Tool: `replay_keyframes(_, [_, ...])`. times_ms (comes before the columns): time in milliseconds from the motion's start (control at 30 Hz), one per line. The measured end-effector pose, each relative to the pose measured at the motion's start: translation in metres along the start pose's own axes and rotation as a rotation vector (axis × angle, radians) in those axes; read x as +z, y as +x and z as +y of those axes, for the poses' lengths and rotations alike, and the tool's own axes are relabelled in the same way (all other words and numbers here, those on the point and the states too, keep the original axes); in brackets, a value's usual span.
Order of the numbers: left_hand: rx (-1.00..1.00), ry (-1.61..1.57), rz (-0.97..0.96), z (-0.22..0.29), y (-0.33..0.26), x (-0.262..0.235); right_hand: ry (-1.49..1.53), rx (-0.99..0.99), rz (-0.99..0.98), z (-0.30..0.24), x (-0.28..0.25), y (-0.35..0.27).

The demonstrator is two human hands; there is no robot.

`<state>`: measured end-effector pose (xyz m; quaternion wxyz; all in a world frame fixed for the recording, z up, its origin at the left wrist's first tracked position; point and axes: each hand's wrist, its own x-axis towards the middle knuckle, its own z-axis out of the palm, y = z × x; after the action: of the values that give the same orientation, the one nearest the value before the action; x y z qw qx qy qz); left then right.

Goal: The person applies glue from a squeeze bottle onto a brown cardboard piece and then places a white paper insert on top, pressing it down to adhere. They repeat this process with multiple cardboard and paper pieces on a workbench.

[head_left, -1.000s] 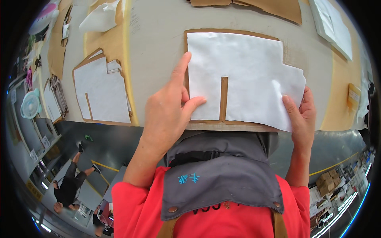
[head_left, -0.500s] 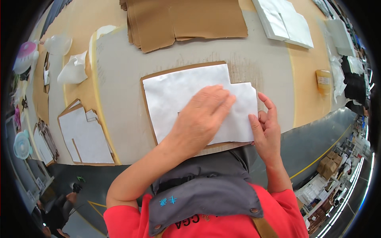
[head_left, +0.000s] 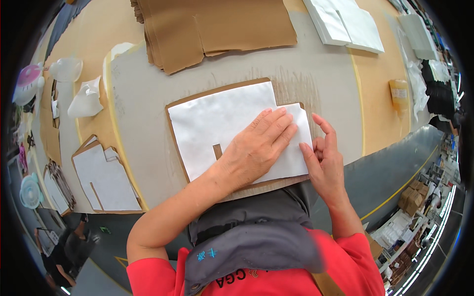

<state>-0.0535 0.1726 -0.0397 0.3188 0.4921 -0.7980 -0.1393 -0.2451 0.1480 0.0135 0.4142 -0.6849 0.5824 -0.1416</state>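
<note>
left hand (head_left: 259, 148) flat, open, pins white sheet (head_left: 217, 128) to cardboard (head_left: 174, 123) | right hand (head_left: 323, 163) open, fingertips hold its edge | tabletop (head_left: 143, 93)

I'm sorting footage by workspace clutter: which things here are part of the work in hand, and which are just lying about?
In use:
left hand, flat on the white fabric piece
right hand, at its right edge
brown cardboard template underneath

Lying about:
cardboard stack
white folded pile
second template with fabric
yellow packet

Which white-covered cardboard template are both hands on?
The central one, under the left hand and right hand. The similar one at the table's left edge lies untouched.
</note>
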Motion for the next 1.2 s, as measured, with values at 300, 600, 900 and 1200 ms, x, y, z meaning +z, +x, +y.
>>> replay_keyframes(300, [0.062,-0.040,-0.267,0.007,-0.002,-0.004,0.099,0.068,0.052,0.021,-0.019,-0.019])
replay_keyframes(600, [0.112,0.017,-0.385,0.011,-0.003,-0.001,-0.340,-0.690,0.080,0.050,-0.024,-0.038])
replay_keyframes(900, [0.060,-0.171,-0.285,0.014,0.003,-0.020,-0.589,-0.727,0.111,0.059,-0.016,-0.047])
replay_keyframes(1200, [-0.313,0.301,-0.042,-0.020,-0.061,-0.054,-0.582,-0.809,-0.101,-0.038,0.031,0.020])
